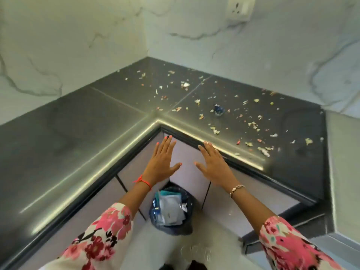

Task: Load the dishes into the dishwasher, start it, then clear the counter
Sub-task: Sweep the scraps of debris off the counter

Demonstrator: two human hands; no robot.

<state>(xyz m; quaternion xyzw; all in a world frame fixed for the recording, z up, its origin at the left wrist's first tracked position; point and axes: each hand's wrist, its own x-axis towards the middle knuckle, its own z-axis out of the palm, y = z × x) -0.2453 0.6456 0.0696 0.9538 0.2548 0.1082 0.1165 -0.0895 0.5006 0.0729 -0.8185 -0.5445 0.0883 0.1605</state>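
A dark L-shaped counter [81,123] wraps around an inner corner in front of me. Many small food scraps [214,106] lie scattered over its right and back part, with a small crumpled blue wrapper [218,109] among them. My left hand [162,162] and my right hand [214,164] are both held flat, palms down, fingers spread, in front of the counter's inner corner and below its edge. Neither hand holds anything. The right fingertips reach the counter's edge. No dishes or dishwasher are in view.
A bin lined with a dark bag [171,209] stands on the floor below my hands, with paper and plastic waste in it. Pale cabinet fronts [194,168] run under the counter. Marble-patterned walls [253,45] back the counter, with a wall socket [240,6] at top right.
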